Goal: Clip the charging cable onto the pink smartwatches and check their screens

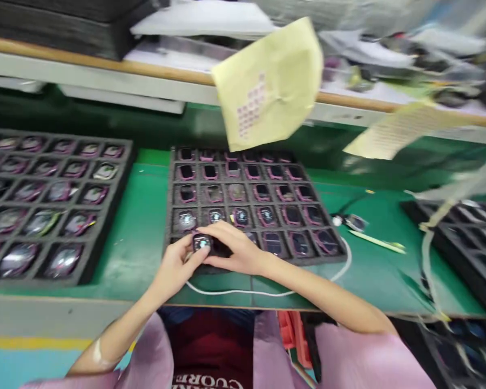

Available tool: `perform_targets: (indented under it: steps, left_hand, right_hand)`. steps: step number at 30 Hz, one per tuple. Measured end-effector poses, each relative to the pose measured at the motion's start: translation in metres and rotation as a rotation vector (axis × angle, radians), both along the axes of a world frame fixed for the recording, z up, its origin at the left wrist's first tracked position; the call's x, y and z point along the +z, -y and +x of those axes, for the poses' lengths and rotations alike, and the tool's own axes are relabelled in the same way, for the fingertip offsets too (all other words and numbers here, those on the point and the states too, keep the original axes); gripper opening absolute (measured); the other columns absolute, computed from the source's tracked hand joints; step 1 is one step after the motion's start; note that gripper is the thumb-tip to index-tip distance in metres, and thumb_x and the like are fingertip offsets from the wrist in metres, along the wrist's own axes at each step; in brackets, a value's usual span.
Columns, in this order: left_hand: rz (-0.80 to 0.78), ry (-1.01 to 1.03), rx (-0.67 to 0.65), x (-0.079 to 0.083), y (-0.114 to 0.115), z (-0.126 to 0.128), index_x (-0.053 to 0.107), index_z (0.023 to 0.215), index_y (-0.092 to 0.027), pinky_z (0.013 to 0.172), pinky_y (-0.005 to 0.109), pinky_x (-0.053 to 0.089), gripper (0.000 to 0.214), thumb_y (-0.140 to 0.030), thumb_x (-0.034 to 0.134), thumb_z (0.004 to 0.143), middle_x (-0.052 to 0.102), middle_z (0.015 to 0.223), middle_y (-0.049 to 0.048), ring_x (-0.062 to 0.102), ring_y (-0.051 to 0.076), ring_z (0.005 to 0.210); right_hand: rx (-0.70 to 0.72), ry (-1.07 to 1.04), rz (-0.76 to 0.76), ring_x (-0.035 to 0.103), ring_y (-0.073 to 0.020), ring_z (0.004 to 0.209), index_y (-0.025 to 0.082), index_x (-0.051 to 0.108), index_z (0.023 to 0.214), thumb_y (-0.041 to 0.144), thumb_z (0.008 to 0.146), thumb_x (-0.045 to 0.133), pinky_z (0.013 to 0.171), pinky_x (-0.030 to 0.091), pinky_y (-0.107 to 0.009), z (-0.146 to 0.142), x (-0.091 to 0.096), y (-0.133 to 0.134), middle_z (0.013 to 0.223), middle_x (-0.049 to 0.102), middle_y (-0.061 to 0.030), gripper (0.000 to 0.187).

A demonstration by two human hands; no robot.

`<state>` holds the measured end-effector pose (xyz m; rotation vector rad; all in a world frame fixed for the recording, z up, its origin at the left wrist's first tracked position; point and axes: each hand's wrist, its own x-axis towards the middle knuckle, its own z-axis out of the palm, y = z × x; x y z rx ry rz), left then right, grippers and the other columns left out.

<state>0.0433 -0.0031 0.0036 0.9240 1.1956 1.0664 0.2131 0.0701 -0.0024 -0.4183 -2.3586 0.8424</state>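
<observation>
Two bare hands close on a single watch (202,244) at a green bench (146,189), held just above the near left corner of the middle tray (170,194). The grip is narrow: the left hand (180,265) pinches the watch with its thumb laid over the lower edge of the screen, while the right hand (237,249) curls its fingers around the opposite side. The held screen is lit, and so are four in the row just beyond, at its left end; most others in the tray look dark. By that count the work appears to be in its early part, with one piece in hand and many dark screens left, though what a lit screen signifies is a guess. Filled trays flank the scene, the left tray (112,208) and the right tray (439,251) both cut off by the edges of view. The hands hide the cells at the near left, so whether a slot there stands vacant cannot be told. A white cable (243,293) loops around the front of the tray; its end vanishes near the left hand, any link to the watch unclear. Screen figures and the writing on a yellow note (275,92) are unreadable.
</observation>
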Motion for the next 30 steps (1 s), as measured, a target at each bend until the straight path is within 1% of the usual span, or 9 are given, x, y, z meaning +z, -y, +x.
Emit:
perform_targets:
  steps: [1, 3, 4, 6, 13, 19, 21, 26, 30]
  left_hand:
    - [0.029, 0.004, -0.004, -0.002, -0.001, -0.002, 0.066, 0.102, -0.013, 0.059, 0.022, 0.048, 0.035, -0.034, 0.073, 0.075, 0.058, 0.059, -0.0026, 0.054, 0.012, 0.055]
    - [0.078, 0.003, -0.026, -0.006, 0.0, -0.006, 0.065, 0.101, -0.012, 0.07, 0.023, 0.049, 0.03, -0.033, 0.068, 0.08, 0.066, 0.08, 0.0031, 0.059, 0.014, 0.072]
    - [0.09, 0.002, -0.044, -0.008, 0.002, -0.007, 0.065, 0.101, -0.012, 0.073, 0.024, 0.049, 0.028, -0.032, 0.066, 0.082, 0.066, 0.087, 0.0049, 0.059, 0.015, 0.077]
    - [0.095, 0.005, -0.08, -0.01, 0.004, -0.009, 0.064, 0.103, -0.011, 0.073, 0.024, 0.048, 0.028, -0.03, 0.063, 0.084, 0.066, 0.092, 0.0061, 0.059, 0.016, 0.08]
    - [0.099, 0.041, -0.133, -0.01, 0.007, -0.014, 0.064, 0.104, -0.011, 0.071, 0.023, 0.045, 0.029, -0.032, 0.063, 0.084, 0.063, 0.09, 0.0057, 0.055, 0.015, 0.079]
    - [0.045, 0.015, -0.153, -0.009, 0.013, -0.015, 0.063, 0.104, -0.012, 0.059, 0.02, 0.041, 0.033, -0.038, 0.062, 0.085, 0.058, 0.078, 0.0015, 0.049, 0.011, 0.064]
    - [0.055, 0.005, -0.149, -0.01, 0.015, -0.015, 0.062, 0.105, -0.012, 0.062, 0.021, 0.041, 0.032, -0.038, 0.061, 0.085, 0.058, 0.08, 0.0019, 0.05, 0.012, 0.066]
    - [0.111, 0.003, -0.137, -0.013, 0.018, -0.016, 0.061, 0.108, -0.012, 0.073, 0.024, 0.043, 0.031, -0.035, 0.059, 0.087, 0.06, 0.089, 0.0046, 0.052, 0.016, 0.083]
    - [0.103, -0.003, -0.134, -0.013, 0.02, -0.016, 0.06, 0.109, -0.012, 0.075, 0.024, 0.042, 0.031, -0.035, 0.058, 0.088, 0.059, 0.088, 0.0041, 0.052, 0.016, 0.082]
  right_hand:
    - [0.0, -0.01, -0.016, 0.056, -0.0218, 0.109, 0.014, 0.046, 0.132, 0.031, 0.089, 0.065, 0.096, 0.047, -0.039, -0.001, -0.001, 0.0, 0.117, 0.06, -0.0143, 0.05]
    - [0.002, -0.009, -0.034, 0.056, -0.0223, 0.106, 0.015, 0.046, 0.133, 0.029, 0.088, 0.067, 0.093, 0.048, -0.04, -0.002, 0.0, 0.001, 0.115, 0.06, -0.0136, 0.051]
    - [0.006, -0.005, -0.04, 0.056, -0.0225, 0.104, 0.016, 0.046, 0.133, 0.028, 0.087, 0.068, 0.092, 0.049, -0.04, -0.003, 0.0, 0.002, 0.114, 0.06, -0.0131, 0.052]
    - [0.016, -0.002, -0.048, 0.057, -0.0228, 0.102, 0.018, 0.048, 0.132, 0.029, 0.086, 0.069, 0.09, 0.05, -0.04, -0.004, 0.002, 0.003, 0.113, 0.059, -0.0124, 0.052]
    - [-0.007, 0.003, -0.047, 0.058, -0.0238, 0.101, 0.018, 0.052, 0.126, 0.033, 0.083, 0.072, 0.088, 0.051, -0.041, -0.007, 0.005, 0.005, 0.111, 0.058, -0.0123, 0.049]
    - [-0.001, 0.022, 0.015, 0.057, -0.024, 0.097, 0.016, 0.053, 0.124, 0.035, 0.084, 0.07, 0.085, 0.052, -0.042, -0.008, 0.009, 0.007, 0.108, 0.057, -0.0124, 0.047]
    - [0.003, 0.047, 0.03, 0.056, -0.0237, 0.096, 0.017, 0.053, 0.123, 0.035, 0.086, 0.068, 0.083, 0.052, -0.041, -0.009, 0.011, 0.007, 0.107, 0.056, -0.012, 0.044]
    - [0.029, 0.083, 0.054, 0.055, -0.0238, 0.098, 0.014, 0.054, 0.121, 0.033, 0.087, 0.067, 0.085, 0.051, -0.041, -0.01, 0.016, 0.007, 0.108, 0.055, -0.0131, 0.04]
    - [0.034, 0.14, 0.098, 0.054, -0.0244, 0.096, 0.013, 0.055, 0.119, 0.034, 0.087, 0.066, 0.083, 0.051, -0.041, -0.011, 0.021, 0.006, 0.108, 0.056, -0.0139, 0.04]
